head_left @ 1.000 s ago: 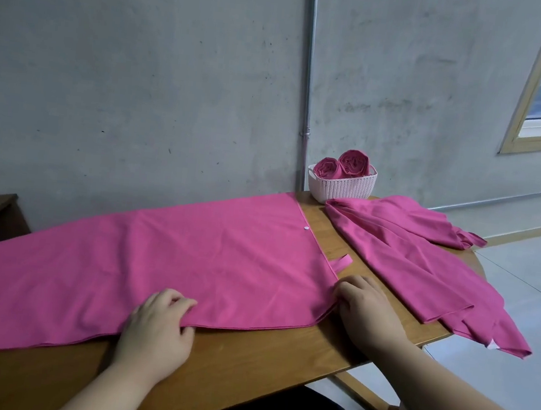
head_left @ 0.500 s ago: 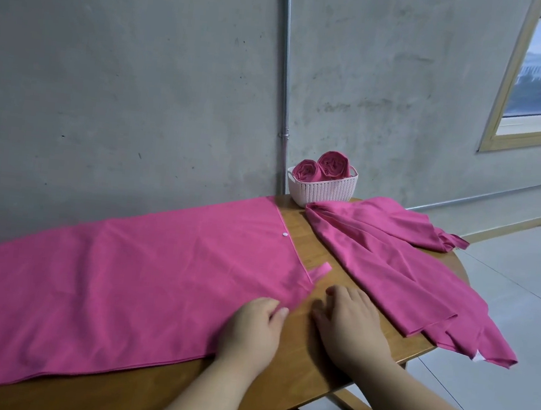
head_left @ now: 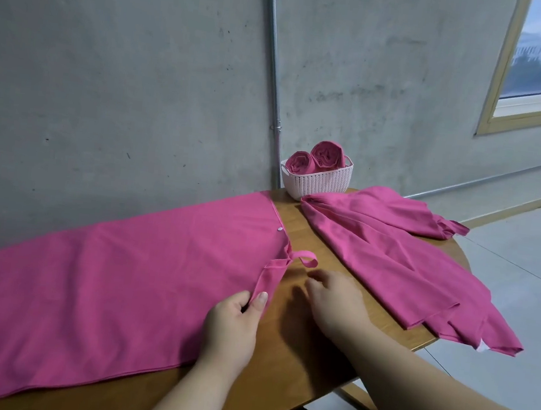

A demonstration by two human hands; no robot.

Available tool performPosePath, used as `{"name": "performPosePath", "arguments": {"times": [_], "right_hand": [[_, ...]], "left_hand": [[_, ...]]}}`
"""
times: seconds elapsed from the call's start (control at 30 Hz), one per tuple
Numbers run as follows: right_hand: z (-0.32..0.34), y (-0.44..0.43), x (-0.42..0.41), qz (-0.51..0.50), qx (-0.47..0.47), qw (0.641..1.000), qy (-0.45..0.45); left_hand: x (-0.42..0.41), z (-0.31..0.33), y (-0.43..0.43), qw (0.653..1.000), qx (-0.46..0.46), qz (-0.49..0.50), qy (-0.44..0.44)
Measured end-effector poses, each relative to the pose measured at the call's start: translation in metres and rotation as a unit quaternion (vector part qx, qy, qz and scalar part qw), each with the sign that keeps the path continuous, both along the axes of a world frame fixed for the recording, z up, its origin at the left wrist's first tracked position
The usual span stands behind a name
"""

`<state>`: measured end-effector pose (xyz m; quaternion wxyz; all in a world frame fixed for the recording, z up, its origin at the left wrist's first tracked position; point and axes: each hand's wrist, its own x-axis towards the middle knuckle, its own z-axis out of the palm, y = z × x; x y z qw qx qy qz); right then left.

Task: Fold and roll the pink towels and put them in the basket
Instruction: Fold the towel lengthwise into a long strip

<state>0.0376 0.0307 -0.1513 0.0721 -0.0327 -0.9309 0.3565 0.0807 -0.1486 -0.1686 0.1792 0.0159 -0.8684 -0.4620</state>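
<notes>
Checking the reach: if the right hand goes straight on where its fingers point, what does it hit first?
Probably the loop of the spread towel, just ahead of the right hand; depth is unclear.

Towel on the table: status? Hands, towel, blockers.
Left hand pinches towel edge, lifted. Right hand open beside it. Towel flat, unrolled. Basket holds two rolls; second towel apart, right.

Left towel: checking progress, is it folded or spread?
Spread: the towel lies flat on the table; the left hand pinches its lifted right edge.
</notes>
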Motion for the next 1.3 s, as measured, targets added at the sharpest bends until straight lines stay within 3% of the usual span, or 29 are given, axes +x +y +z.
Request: {"name": "performPosePath", "arguments": {"times": [0.1, 0.27, 0.37, 0.57, 0.7, 0.77, 0.97, 1.03, 1.07, 1.13, 1.23, 1.3], "right_hand": [[0.008, -0.015, -0.016, -0.037, -0.151, 0.987, -0.045], [0.012, -0.029, -0.049, -0.055, -0.298, 0.950, -0.073], [0.012, -0.028, -0.057, -0.086, -0.326, 0.940, -0.050], [0.005, -0.002, -0.056, -0.145, -0.251, 0.957, 0.001], [-0.005, 0.010, -0.063, -0.143, -0.303, 0.942, -0.027], [0.003, 0.009, -0.062, -0.128, -0.392, 0.910, -0.043], [0.027, 0.024, -0.060, -0.092, -0.624, 0.769, -0.098], [0.032, 0.036, -0.058, -0.054, -0.646, 0.754, -0.106], [0.033, 0.042, -0.059, -0.032, -0.625, 0.771, -0.114], [0.035, 0.053, -0.060, 0.015, -0.514, 0.849, -0.123], [0.042, 0.061, -0.063, 0.080, -0.203, 0.971, -0.095], [0.050, 0.062, -0.064, 0.118, -0.039, 0.988, -0.094]], "left_hand": [[-0.001, -0.001, -0.001, 1.000, -0.001, 0.008, 0.016], [0.000, -0.002, -0.002, 0.998, -0.062, 0.008, 0.024], [0.002, -0.004, 0.002, 0.991, -0.123, -0.015, 0.046], [0.001, -0.009, 0.016, 0.947, -0.294, -0.079, 0.101], [0.002, -0.010, 0.015, 0.953, -0.286, -0.053, 0.091], [0.003, -0.010, 0.011, 0.964, -0.251, -0.045, 0.078], [0.005, -0.008, 0.011, 0.964, -0.252, -0.057, 0.059], [0.005, -0.008, 0.011, 0.962, -0.260, -0.072, 0.048], [0.005, -0.008, 0.011, 0.960, -0.266, -0.075, 0.046], [0.004, -0.007, 0.013, 0.955, -0.282, -0.075, 0.051], [0.006, -0.006, 0.017, 0.943, -0.319, -0.064, 0.070], [0.006, -0.006, 0.019, 0.938, -0.334, -0.069, 0.060]]}}
